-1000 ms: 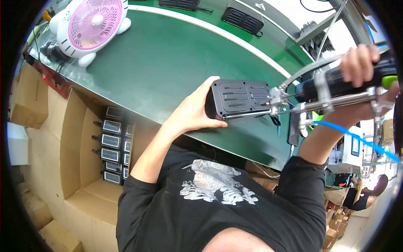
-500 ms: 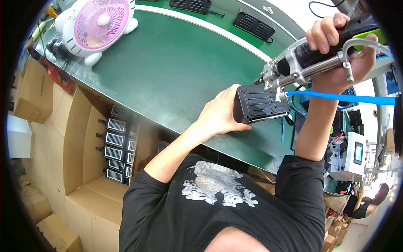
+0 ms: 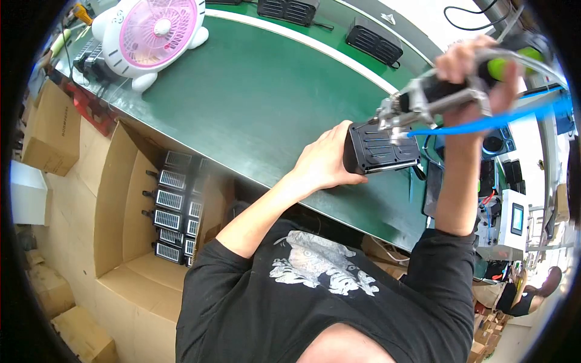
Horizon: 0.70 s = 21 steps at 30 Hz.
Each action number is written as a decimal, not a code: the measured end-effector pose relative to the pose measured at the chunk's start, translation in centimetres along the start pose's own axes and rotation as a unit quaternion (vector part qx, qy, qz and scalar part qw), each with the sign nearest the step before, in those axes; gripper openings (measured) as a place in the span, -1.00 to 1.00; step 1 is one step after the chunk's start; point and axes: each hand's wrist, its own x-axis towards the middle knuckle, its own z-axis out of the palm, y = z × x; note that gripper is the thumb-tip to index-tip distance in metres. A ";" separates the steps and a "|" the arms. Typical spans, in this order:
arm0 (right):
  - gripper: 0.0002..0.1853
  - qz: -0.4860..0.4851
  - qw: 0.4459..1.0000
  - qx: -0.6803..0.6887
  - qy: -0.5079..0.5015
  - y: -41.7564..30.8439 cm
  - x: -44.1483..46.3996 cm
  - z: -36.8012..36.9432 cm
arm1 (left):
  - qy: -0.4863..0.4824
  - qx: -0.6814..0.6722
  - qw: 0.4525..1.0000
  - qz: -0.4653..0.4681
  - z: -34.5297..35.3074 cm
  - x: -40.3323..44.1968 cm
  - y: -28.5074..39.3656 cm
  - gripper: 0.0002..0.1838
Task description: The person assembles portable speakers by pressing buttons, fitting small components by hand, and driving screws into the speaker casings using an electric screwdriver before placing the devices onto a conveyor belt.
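My left hand [image 3: 324, 158] is wrapped round the left end of a black box-shaped device [image 3: 376, 152], which has ribbed slots and screw holes on its upper face. The device stands on the green bench. Smeared by motion, my right hand [image 3: 466, 75] grips a black and green power screwdriver [image 3: 433, 91] fitted with a metal screw-feed head and a blue hose [image 3: 484, 126]. The head's tip lies over the upper part of the device; whether it touches cannot be made out.
A white and pink fan [image 3: 158, 37] stands on the green bench [image 3: 242, 103] at the far left. More black devices [image 3: 372, 41] lie beyond a white strip. An open carton [image 3: 112, 242] holds several units with pale panels. At right are a control box [image 3: 513, 221] and another person [image 3: 520, 296].
My right hand and the screwdriver have shifted slightly left and down, now blurred. My left hand still holds the device. The whole view has moved a little.
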 end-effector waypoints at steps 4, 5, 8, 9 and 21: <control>-0.42 0.001 1.000 -0.011 -0.014 -7.0 1.4 1.1 | -0.011 0.013 1.000 -0.017 0.0 0.0 -0.2 0.17; -0.42 0.015 1.000 0.007 -0.005 -7.8 1.5 1.3 | 0.002 0.027 0.999 -0.020 0.0 0.0 -0.2 0.19; -0.43 0.011 0.997 0.027 -0.075 -7.4 1.1 2.0 | -0.022 0.019 0.999 -0.038 -0.3 0.3 -0.2 0.20; -0.43 0.013 0.997 0.023 -0.073 -7.3 0.6 2.0 | -0.022 0.018 0.999 -0.036 -0.3 0.3 -0.3 0.21; -0.35 0.033 0.998 -0.018 -0.057 -6.6 -1.7 1.8 | -0.008 0.035 0.999 -0.015 0.1 0.0 -0.1 0.23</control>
